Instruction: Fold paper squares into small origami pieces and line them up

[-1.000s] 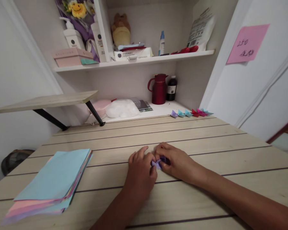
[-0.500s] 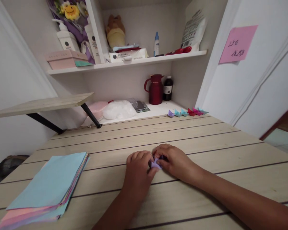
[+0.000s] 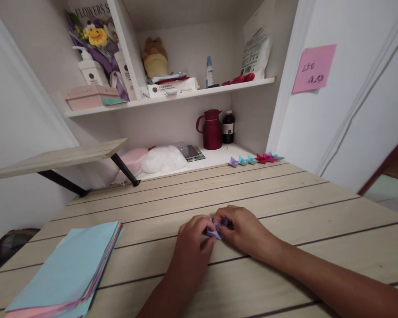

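Two hands meet mid-table. Left to right: paper stack [image 3: 66, 269] untouched; your left hand [image 3: 194, 243] now curled, index no longer extended, pinching purple folded paper [image 3: 215, 229]; your right hand [image 3: 243, 229] closed on same piece, pressing crease against table [image 3: 285, 198]; folding continues.

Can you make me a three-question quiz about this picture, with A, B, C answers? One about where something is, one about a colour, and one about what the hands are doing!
1. Where is the paper stack?
A. On the table, to the left of the hands
B. On the top shelf
C. Under the jug

2. What colour is the jug?
A. Yellow
B. Dark red
C. Green

3. What are the left hand and right hand doing?
A. Resting apart, holding nothing
B. Lifting the jug
C. Pinching a small purple paper together

Answers: 1 A, the stack lies at the table's near left corner. 2 B, the jug by the dark bottle is dark red. 3 C, both hands' fingers close on the purple paper.
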The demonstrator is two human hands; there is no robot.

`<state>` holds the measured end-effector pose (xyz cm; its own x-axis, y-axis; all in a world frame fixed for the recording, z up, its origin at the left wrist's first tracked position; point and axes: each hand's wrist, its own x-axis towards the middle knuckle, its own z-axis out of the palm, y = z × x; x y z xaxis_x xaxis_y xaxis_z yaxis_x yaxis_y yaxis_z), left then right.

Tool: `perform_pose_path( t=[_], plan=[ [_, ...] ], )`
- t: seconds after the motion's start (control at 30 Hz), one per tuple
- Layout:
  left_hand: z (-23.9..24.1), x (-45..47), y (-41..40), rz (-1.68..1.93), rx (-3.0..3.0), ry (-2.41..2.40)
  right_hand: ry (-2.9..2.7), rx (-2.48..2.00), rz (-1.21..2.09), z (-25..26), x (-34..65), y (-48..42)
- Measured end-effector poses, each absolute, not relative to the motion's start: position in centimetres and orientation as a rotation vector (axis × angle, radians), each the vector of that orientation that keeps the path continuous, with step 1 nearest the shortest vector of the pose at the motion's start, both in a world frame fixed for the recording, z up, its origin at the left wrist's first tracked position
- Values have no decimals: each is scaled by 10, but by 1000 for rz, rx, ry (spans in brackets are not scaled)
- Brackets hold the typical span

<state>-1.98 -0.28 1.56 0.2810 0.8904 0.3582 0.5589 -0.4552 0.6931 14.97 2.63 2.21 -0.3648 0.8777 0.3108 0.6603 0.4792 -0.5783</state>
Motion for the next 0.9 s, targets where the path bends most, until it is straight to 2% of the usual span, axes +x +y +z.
perform_pose_path(
  t=[0.3,0.67,0.9],
  plan=[
    [16,-20,-3,1037,2093,1478,-2139,-1175,442,26,148,24],
    [16,-25,1,1169,1741,1383,-1984,-1231,958,28,153,25],
    [9,-23,7,1322,1529,1256,-1897,-1041,1117,31,154,30]
  ],
)
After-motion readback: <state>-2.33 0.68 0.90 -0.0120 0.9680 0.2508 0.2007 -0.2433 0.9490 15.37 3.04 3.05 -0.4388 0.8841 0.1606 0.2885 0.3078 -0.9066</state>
